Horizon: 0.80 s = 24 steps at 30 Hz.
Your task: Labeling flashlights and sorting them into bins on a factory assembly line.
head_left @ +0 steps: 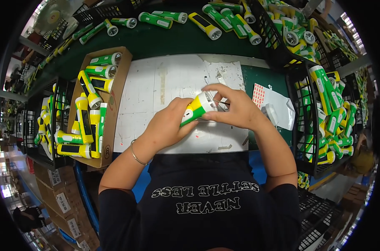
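A green and yellow flashlight (194,109) with a white head is tilted above the white work sheet, its head up and to the right. My left hand (165,122) wraps round its body, the thumb along the near side. At the head, my right hand (239,108) curls in from the right, thumb and index finger at opposite sides of the white rim. Something thin and shiny shows between those fingers, too small to name. The front of the flashlight's head is partly hidden by my right hand.
A cardboard box (122,77) of flashlights stands at the left, beside a black crate (30,125). Another black crate (295,144) full of them is at the right. A sheet of red stickers (260,95) lies near a silvery bag (285,113). More flashlights (205,26) line the far side.
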Motion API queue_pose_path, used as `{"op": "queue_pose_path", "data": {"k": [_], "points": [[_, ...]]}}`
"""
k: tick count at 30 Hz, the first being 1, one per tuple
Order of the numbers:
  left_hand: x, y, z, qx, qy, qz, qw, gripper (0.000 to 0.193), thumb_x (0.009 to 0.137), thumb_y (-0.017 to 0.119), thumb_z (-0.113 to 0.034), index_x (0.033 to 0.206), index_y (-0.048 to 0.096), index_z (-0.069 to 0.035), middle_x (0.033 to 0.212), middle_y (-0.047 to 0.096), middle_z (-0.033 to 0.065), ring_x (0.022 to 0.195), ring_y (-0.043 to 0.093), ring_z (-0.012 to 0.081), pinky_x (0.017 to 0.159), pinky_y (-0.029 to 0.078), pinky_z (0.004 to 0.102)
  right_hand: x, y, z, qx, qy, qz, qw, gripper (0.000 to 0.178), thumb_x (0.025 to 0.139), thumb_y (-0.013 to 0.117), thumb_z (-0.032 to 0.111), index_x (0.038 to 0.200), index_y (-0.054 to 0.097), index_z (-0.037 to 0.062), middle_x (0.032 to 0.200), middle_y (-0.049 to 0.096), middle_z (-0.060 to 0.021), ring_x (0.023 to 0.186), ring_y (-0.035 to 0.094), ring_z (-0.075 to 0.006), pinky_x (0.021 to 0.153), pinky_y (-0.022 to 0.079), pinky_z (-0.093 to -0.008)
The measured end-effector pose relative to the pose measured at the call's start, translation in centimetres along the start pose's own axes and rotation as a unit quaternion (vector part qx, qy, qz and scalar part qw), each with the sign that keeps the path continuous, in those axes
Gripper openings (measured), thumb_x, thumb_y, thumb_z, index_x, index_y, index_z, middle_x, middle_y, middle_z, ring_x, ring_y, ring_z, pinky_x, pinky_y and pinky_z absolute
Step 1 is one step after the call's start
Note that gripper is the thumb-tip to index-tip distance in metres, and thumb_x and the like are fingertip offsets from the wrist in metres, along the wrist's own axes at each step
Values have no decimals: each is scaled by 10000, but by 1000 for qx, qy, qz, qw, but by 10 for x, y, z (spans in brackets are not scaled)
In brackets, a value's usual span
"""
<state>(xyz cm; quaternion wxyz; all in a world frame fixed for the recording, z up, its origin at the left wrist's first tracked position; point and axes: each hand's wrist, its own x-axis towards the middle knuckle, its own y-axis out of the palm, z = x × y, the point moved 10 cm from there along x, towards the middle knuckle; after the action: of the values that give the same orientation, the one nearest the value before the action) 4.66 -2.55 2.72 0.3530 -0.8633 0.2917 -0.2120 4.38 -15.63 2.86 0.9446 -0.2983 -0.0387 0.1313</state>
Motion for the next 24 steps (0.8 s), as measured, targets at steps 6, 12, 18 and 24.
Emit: {"op": "queue_pose_path", "data": {"k": [6, 12, 18, 24], "points": [[-19, -26, 31, 150, -62, 94, 982, 405, 663, 668, -111, 1043, 532, -73, 934, 608, 115, 856, 605, 301, 729, 494, 359, -18, -9, -24, 129, 87, 22, 988, 608, 627, 823, 200, 1162, 537, 164, 848, 527, 11, 754, 507, -69, 639, 419, -201], [-27, -22, 40, 131, -68, 121, 982, 392, 671, 668, -124, 1031, 529, -51, 912, 605, 144, 848, 599, 331, 718, 486, 381, -9, 2, -24, 157, 81, 35, 984, 597, 652, 804, 188, 1176, 519, 165, 873, 529, 6, 884, 511, -88, 689, 429, -218], [-14, 14, 50, -105, -117, 102, 982, 466, 735, 650, -206, 1121, 473, -12, 954, 606, 163, 803, 612, 300, 718, 482, 371, 30, 6, -55, 22, 95, -38, 994, 443, 733, 712, 214, 1120, 516, 128, 973, 617, -92, 850, 610, -212, 721, 483, -320], [-26, 38, 47, -460, -207, 112, 856, 515, 779, 629, -133, 1213, 391, 9, 883, 544, 75, 740, 553, 146, 679, 470, 286, 59, 11, -96, -299, 159, -131, 932, 350, 798, 622, 336, 1039, 583, 86, 931, 628, -113, 813, 624, -299, 707, 493, -390]]}}
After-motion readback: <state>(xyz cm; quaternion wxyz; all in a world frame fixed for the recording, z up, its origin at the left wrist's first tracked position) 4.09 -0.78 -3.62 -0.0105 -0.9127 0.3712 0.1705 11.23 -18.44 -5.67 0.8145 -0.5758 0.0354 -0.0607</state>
